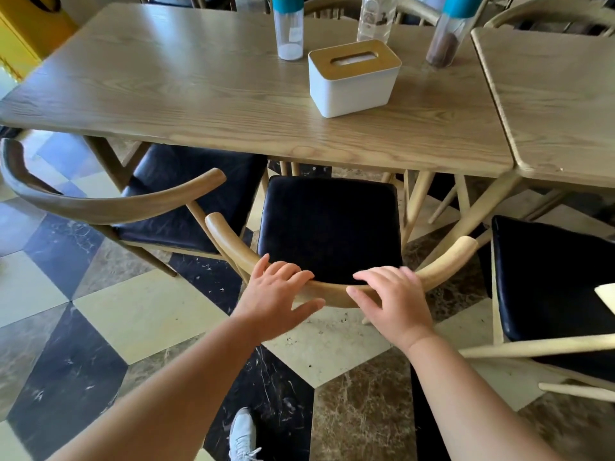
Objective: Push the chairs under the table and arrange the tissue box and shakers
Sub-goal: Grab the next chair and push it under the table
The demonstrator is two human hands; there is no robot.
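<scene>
Middle chair [329,227]: dark seat pad, curved wooden back rail. It stands at 12 o'clock from the person, directly ahead, with most of the seat outside the near edge of the table [199,94]. Only the front rim of the pad sits at or just below the table edge. The rail's long axis runs 9 to 3 o'clock, across the line of the push; its ends sweep forward toward the table. Judged direction of the coming move: straight toward 12 o'clock.

Left hand [276,294]: on the rail just left of its centre, fingers draped loosely over the top, thumb spread below. Resting contact rather than a closed grip.

Right hand [392,299]: on the rail just right of centre, fingers spread and blurred; it appears to touch or hover just over the rail. Firm hold cannot be confirmed. Both hands are about equally near, set symmetrically.

Left chair [173,201], at 10 o'clock: partly under the table, angled. Right chair [549,287], at 3 o'clock: well outside, beside the adjoining table [559,94].

On the table, at 12 to 1 o'clock: tissue box [352,78], with a white-filled shaker [289,28] beyond its left, a dark-filled shaker [447,38] beyond its right, and a clear bottle [374,18] behind. None aligned.
</scene>
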